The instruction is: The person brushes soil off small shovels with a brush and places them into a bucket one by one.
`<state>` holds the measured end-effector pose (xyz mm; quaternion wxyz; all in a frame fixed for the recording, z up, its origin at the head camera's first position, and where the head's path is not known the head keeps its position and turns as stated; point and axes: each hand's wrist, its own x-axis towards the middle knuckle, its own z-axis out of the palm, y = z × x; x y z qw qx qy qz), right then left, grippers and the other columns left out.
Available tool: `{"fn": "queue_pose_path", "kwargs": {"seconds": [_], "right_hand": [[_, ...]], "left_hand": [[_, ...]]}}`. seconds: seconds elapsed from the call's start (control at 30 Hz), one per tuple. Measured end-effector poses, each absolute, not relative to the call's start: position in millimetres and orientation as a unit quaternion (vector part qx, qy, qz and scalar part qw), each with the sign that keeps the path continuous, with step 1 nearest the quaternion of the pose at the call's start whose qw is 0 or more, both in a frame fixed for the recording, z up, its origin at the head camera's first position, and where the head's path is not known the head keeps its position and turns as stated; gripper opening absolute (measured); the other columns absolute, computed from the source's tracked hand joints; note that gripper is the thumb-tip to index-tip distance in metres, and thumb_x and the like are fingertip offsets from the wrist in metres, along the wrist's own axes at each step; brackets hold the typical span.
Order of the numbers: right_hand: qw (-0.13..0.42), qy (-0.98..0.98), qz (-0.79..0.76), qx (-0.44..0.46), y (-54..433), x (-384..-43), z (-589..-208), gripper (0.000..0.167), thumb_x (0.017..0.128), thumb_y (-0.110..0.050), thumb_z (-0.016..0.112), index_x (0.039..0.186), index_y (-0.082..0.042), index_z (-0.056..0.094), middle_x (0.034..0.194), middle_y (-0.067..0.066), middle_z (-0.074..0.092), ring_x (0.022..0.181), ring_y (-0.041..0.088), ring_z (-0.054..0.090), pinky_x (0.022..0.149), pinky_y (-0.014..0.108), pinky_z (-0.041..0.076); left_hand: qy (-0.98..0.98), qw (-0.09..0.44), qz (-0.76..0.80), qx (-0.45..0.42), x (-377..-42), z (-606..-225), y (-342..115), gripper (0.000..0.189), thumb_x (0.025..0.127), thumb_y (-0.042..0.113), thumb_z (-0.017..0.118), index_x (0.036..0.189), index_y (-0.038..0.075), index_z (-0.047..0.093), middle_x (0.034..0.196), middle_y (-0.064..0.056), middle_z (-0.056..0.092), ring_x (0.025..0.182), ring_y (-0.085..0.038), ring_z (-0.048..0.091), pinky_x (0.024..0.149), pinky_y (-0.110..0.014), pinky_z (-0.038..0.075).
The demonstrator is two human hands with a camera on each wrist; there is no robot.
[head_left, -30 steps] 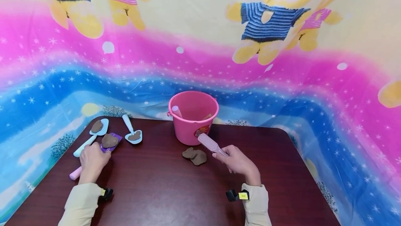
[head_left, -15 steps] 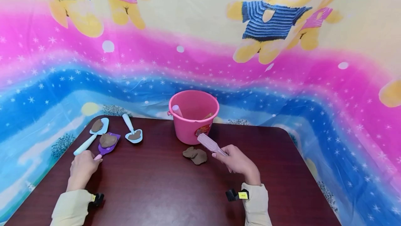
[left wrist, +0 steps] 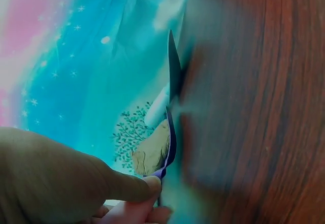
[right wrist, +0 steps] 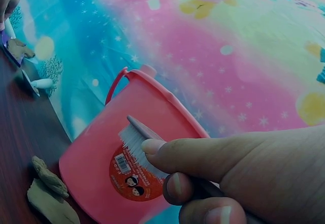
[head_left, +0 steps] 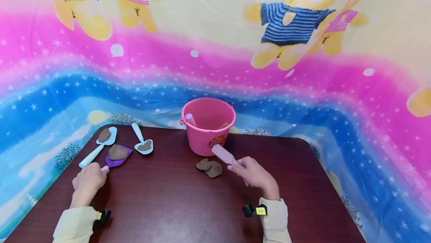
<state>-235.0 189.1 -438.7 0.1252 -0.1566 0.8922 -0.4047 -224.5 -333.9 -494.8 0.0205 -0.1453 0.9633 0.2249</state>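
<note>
My left hand (head_left: 88, 180) grips the pink handle of a small purple toy shovel (head_left: 113, 162), its thumb on top near the neck. A lump of brown clay (head_left: 118, 152) sits on the blade; the left wrist view shows the clay (left wrist: 152, 152) edge-on against the shovel (left wrist: 172, 142). Most of the handle is hidden by the fingers. In my right hand (head_left: 257, 175) is a pale pink brush (head_left: 225, 154), pinched between thumb and fingers, white bristles (right wrist: 133, 141) facing the bucket. Brown clay pieces (head_left: 210, 168) lie on the table left of that hand.
A pink bucket (head_left: 201, 142) stands at the table's back, with a pale pink stick-like end (head_left: 190, 119) inside. Two light blue shovels (head_left: 91, 157), (head_left: 138, 133) bearing brown clay lie near the purple one. A patterned cloth (head_left: 208, 63) hangs behind the dark table (head_left: 175, 202).
My left hand has slid back along the shovel's handle, toward the lower left, uncovering the purple blade's base. The right hand and brush have hardly moved.
</note>
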Motion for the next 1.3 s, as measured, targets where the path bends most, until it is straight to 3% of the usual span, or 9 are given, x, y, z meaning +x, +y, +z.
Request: {"fn": "queue_pose_path", "kwargs": {"seconds": [0.4,0.73,0.87,1.0,1.23,1.3], "right_hand": [[0.126,0.891,-0.408,-0.158,187,-235,-440,0.029,0.098,-0.038,0.067,0.088,-0.012,0.07,0.049,0.001,0.046,0.038,0.013,0.04,0.038,0.027,0.031],[0.129,0.887,-0.414,-0.16,183,-235,-440,0.029,0.098,-0.038,0.066,0.088,-0.012,0.07,0.05,0.002,0.047,0.039,0.014,0.039,0.039,0.028,0.032],[0.126,0.885,-0.416,-0.163,178,-235,-440,0.028,0.099,-0.037,0.066,0.09,-0.011,0.07,0.05,0.002,0.046,0.038,0.013,0.039,0.039,0.028,0.031],[0.116,0.884,-0.42,-0.171,169,-234,-440,0.029,0.099,-0.038,0.065,0.09,-0.011,0.069,0.05,0.001,0.046,0.038,0.013,0.04,0.039,0.027,0.031],[0.086,0.874,-0.44,-0.188,149,-233,-439,0.03,0.101,-0.036,0.064,0.082,-0.012,0.065,0.053,0.001,0.047,0.04,0.013,0.043,0.04,0.029,0.037],[0.081,0.871,-0.445,-0.191,144,-232,-439,0.029,0.101,-0.036,0.064,0.082,-0.013,0.065,0.054,0.001,0.047,0.04,0.013,0.044,0.04,0.03,0.039]], "left_hand": [[0.966,-0.042,0.235,-0.1,-211,-465,-313,0.048,0.099,0.032,0.06,0.056,0.014,0.048,0.051,-0.001,0.04,0.051,-0.02,0.041,0.046,-0.033,0.032],[0.973,-0.018,0.226,-0.03,-211,-437,-276,0.028,0.094,0.031,0.07,0.077,0.01,0.074,0.057,-0.001,0.052,0.058,-0.019,0.05,0.051,-0.035,0.037],[0.972,-0.006,0.235,-0.005,-213,-430,-255,0.025,0.092,0.031,0.074,0.079,0.011,0.076,0.056,0.0,0.052,0.058,-0.018,0.048,0.052,-0.034,0.037],[0.97,-0.005,0.241,0.025,-216,-424,-231,0.029,0.091,0.03,0.075,0.068,0.014,0.072,0.052,0.002,0.045,0.055,-0.017,0.044,0.051,-0.033,0.035],[0.968,-0.005,0.241,0.065,-226,-415,-195,0.021,0.088,0.03,0.08,0.083,0.009,0.079,0.063,0.003,0.061,0.062,-0.016,0.054,0.054,-0.035,0.044],[0.969,-0.007,0.235,0.072,-230,-412,-186,0.022,0.087,0.031,0.081,0.08,0.01,0.079,0.063,0.003,0.061,0.061,-0.015,0.054,0.054,-0.034,0.045]]}}
